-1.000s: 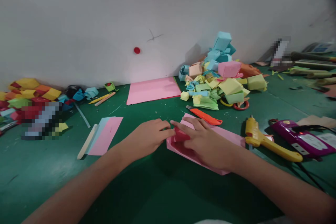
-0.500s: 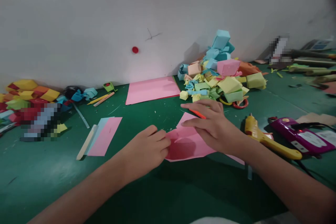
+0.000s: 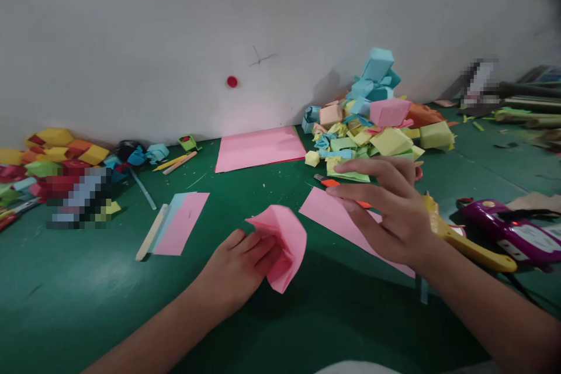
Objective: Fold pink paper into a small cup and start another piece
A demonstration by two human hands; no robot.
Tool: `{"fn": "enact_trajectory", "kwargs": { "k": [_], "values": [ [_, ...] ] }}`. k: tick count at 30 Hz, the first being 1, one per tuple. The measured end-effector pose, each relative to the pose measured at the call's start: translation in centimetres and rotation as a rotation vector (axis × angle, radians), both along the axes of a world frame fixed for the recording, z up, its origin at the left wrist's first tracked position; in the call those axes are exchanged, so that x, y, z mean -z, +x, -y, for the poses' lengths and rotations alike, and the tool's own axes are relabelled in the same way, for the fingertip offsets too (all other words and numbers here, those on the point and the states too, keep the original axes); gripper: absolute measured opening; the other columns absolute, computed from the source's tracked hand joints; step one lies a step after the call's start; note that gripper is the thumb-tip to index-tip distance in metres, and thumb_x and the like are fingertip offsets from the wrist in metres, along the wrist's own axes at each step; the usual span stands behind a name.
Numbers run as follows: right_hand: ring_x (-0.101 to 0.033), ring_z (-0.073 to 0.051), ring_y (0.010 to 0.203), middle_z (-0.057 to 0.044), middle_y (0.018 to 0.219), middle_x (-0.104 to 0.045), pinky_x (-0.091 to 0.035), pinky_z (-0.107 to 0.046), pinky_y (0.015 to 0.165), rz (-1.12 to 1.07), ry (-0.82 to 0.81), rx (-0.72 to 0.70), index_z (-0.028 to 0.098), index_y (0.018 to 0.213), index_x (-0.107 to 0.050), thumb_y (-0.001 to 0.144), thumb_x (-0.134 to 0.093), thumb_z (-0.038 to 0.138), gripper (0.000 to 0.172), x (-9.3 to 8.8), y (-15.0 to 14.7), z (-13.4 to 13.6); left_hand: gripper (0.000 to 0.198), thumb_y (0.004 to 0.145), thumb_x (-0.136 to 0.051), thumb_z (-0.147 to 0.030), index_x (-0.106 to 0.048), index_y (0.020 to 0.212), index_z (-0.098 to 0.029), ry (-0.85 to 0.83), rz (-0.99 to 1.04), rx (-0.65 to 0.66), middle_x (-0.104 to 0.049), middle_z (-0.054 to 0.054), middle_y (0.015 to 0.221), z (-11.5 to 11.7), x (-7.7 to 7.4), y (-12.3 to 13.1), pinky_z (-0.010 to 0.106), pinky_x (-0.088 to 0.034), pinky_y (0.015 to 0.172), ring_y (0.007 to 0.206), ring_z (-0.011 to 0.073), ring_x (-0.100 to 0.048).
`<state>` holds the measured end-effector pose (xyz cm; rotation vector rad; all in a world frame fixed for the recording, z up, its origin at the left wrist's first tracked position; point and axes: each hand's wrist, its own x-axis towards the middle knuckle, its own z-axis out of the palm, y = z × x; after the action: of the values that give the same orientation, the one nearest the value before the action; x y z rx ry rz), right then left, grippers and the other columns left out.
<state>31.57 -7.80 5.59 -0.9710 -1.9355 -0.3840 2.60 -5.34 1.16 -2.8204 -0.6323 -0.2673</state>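
Observation:
Folded pink paper [image 3: 291, 239] is pinched in the fingers of my left hand [image 3: 243, 263], curling up off the green table with its inner side partly visible. My right hand [image 3: 390, 210] is to the right of it, fingers spread and apart, with nothing gripped. Beneath those fingers is an orange cutter knife [image 3: 329, 183] with a grey tip, partly covered by the hand. A flat pink paper strip [image 3: 322, 214] lies slanting under my right hand, and its middle is hidden by the palm.
A heap of paper boxes [image 3: 390, 114] rises behind my right hand. To the right are a yellow glue gun [image 3: 473, 248] and a purple device [image 3: 517, 228]. Pink sheets [image 3: 260, 149] lie against the white board [image 3: 175, 58]. At left are a wooden stick [image 3: 152, 232] and yellow-red paper shapes [image 3: 55, 137].
The pink paper in my left hand has lifted and bent upward, away from my right hand. My right hand has shifted right, exposing more of the strip and the cutter knife.

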Motion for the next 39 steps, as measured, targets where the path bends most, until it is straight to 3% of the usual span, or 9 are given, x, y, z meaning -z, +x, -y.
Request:
{"fn": "enact_trajectory", "kwargs": {
  "k": [4, 8, 12, 15, 17, 22, 27, 33, 39],
  "values": [
    [-0.060, -0.029, 0.111, -0.004, 0.126, -0.064, -0.042, -0.051, 0.096, 0.032, -0.094, -0.068, 0.033, 0.113, -0.065, 0.090, -0.056, 0.015, 0.031, 0.6, -0.3, 0.1, 0.028, 0.091, -0.054, -0.013, -0.068, 0.116, -0.017, -0.072, -0.014, -0.034, -0.071, 0.011, 0.115, 0.3, 0.3, 0.2, 0.038, -0.038, 0.079, 0.105, 0.0265, -0.059],
    [-0.056, -0.031, 0.123, -0.006, 0.135, -0.060, -0.040, -0.052, 0.104, 0.051, -0.271, -0.225, 0.034, 0.134, -0.055, 0.091, -0.056, 0.022, 0.045, 1.0, -0.6, 0.3, 0.025, 0.082, -0.059, -0.019, -0.070, 0.105, -0.020, -0.180, -0.028, -0.090, -0.069, 0.011, 0.114, 0.9, -0.2, 0.3, 0.042, -0.039, 0.083, 0.105, 0.0296, -0.057],
    [-0.040, -0.031, 0.142, -0.014, 0.158, -0.037, -0.040, -0.052, 0.111, -0.013, -0.670, -0.387, 0.028, 0.159, -0.012, 0.093, -0.062, 0.040, 0.084, 2.0, -1.7, 1.1, 0.020, 0.088, -0.056, -0.028, -0.069, 0.101, -0.020, -0.231, 0.041, -0.078, -0.069, 0.010, 0.114, 1.4, -0.4, 0.5, 0.044, -0.040, 0.088, 0.106, 0.0306, -0.057],
    [-0.030, -0.031, 0.149, -0.018, 0.165, -0.022, -0.041, -0.053, 0.112, 0.044, -0.946, -0.436, 0.028, 0.158, 0.018, 0.088, -0.071, 0.047, 0.115, 3.5, -2.9, 1.5, 0.019, 0.095, -0.052, -0.029, -0.068, 0.100, -0.019, -0.223, 0.115, -0.060, -0.070, 0.009, 0.109, 1.3, -0.1, 0.7, 0.042, -0.041, 0.091, 0.106, 0.0281, -0.059],
    [-0.025, -0.032, 0.151, -0.020, 0.165, -0.020, -0.036, -0.058, 0.114, 0.116, -0.986, -0.413, 0.029, 0.157, 0.020, 0.087, -0.073, 0.044, 0.117, 4.4, -3.6, 1.6, 0.015, 0.095, -0.053, -0.024, -0.068, 0.096, -0.019, -0.201, 0.121, -0.040, -0.070, 0.008, 0.103, 1.1, 0.2, 0.8, 0.040, -0.042, 0.089, 0.102, 0.0259, -0.061],
    [-0.029, -0.032, 0.149, -0.017, 0.165, -0.025, -0.036, -0.057, 0.115, 0.132, -1.002, -0.319, 0.030, 0.159, 0.015, 0.085, -0.074, 0.029, 0.116, 5.2, -4.4, 1.4, 0.014, 0.095, -0.054, -0.020, -0.068, 0.093, -0.019, -0.228, 0.116, -0.007, -0.071, 0.006, 0.097, 0.7, 0.9, 0.6, 0.037, -0.046, 0.084, 0.096, 0.0228, -0.063],
    [-0.034, -0.035, 0.146, -0.016, 0.164, -0.028, -0.038, -0.058, 0.113, 0.180, -0.968, -0.312, 0.030, 0.161, 0.007, 0.081, -0.076, 0.025, 0.115, 5.0, -4.5, 1.2, 0.023, 0.097, -0.051, -0.024, -0.068, 0.112, -0.021, -0.339, 0.119, -0.040, -0.070, 0.007, 0.116, 0.9, 0.6, 0.6, 0.039, -0.045, 0.091, 0.108, 0.0243, -0.062],
    [-0.031, -0.032, 0.147, -0.015, 0.164, -0.028, -0.036, -0.055, 0.115, 0.164, -1.038, -0.286, 0.028, 0.161, 0.005, 0.081, -0.076, 0.028, 0.113, 5.0, -4.5, 1.0, 0.033, 0.099, -0.047, -0.032, -0.061, 0.127, -0.020, -0.443, 0.017, -0.105, -0.061, 0.012, 0.136, 1.5, -0.2, 0.7, 0.047, -0.041, 0.096, 0.122, 0.0306, -0.055],
    [-0.031, -0.031, 0.147, -0.013, 0.163, -0.030, -0.035, -0.056, 0.115, 0.114, -1.070, -0.280, 0.030, 0.161, 0.005, 0.082, -0.075, 0.029, 0.112, 4.7, -4.6, 1.2, 0.049, 0.096, -0.051, -0.041, -0.053, 0.138, -0.015, -0.548, -0.120, -0.177, -0.049, 0.020, 0.149, 2.6, -1.0, 0.9, 0.064, -0.032, 0.106, 0.136, 0.0397, -0.044]
  ]
}}
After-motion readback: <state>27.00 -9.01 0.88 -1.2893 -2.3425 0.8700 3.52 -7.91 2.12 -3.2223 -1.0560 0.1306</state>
